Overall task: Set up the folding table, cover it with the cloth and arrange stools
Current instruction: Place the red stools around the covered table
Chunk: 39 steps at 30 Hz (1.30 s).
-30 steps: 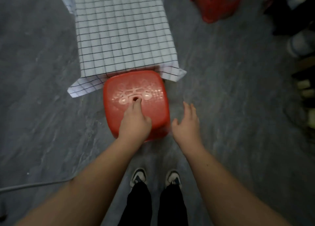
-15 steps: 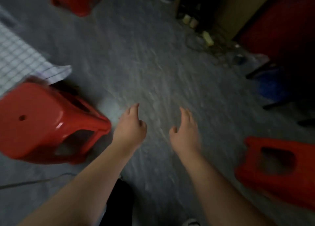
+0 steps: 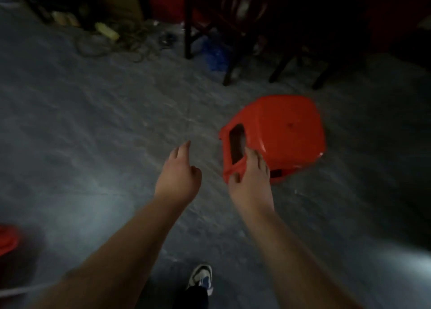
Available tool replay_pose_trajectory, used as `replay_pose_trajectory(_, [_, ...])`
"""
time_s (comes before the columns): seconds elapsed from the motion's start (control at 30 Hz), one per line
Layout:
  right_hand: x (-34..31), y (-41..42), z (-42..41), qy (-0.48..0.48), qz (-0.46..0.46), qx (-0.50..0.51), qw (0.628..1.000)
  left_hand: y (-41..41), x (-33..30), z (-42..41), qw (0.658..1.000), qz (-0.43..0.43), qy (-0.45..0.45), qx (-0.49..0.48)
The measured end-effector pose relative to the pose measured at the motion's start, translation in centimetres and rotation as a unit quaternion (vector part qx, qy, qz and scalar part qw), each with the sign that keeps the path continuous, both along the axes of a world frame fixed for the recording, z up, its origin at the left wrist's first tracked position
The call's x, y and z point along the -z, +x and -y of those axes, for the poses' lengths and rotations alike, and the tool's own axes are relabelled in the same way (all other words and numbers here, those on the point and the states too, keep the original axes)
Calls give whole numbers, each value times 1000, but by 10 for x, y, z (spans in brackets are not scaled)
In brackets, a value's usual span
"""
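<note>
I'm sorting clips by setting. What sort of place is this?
Probably a dim indoor storage or back room: a grey stone-look floor, dark wooden chairs against clutter and tangled cords, and a red plastic stool.

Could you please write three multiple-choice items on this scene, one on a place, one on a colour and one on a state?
1. Where does the stool stand?
A on the floor
B on a table
C on a chair

2. What colour is it?
A blue
B red
C white

3. How is the left hand?
A gripping the stool
B holding a cloth
C open, holding nothing

Answers: 1 A, the grey floor lies all round it. 2 B, its seat and sides are red. 3 C, it hovers over bare floor with relaxed fingers, while the right hand reaches to the stool's near corner.
</note>
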State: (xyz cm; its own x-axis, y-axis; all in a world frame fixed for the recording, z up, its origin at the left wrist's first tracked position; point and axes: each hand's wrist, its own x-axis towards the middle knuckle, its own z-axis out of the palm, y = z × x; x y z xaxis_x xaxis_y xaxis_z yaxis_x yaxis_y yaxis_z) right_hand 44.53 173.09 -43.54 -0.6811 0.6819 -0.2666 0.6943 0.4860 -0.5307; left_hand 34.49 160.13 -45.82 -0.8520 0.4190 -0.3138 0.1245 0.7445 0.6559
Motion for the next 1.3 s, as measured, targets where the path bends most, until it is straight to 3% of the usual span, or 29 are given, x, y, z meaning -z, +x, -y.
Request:
replay_pose_trajectory(0.33, [42, 31, -170, -24, 36, 135, 990, 4, 41, -174, 997, 28, 31, 69])
replay_pose_trajectory(0.6, [101, -8, -291, 9, 94, 152, 984, -27, 101, -266, 989, 92, 6, 116])
replay_pose_trajectory(0.87, [145, -16, -377, -3, 171, 47, 984, -28, 143, -326, 983, 174, -36, 54])
replay_pose_trajectory(1.1, [179, -11, -414, -83, 156, 1, 984, -10, 159, -356, 983, 167, -60, -50])
replay_pose_trajectory(1.3, [175, -14, -420, -82, 132, -2, 988, -10, 155, -363, 981, 145, -81, -101])
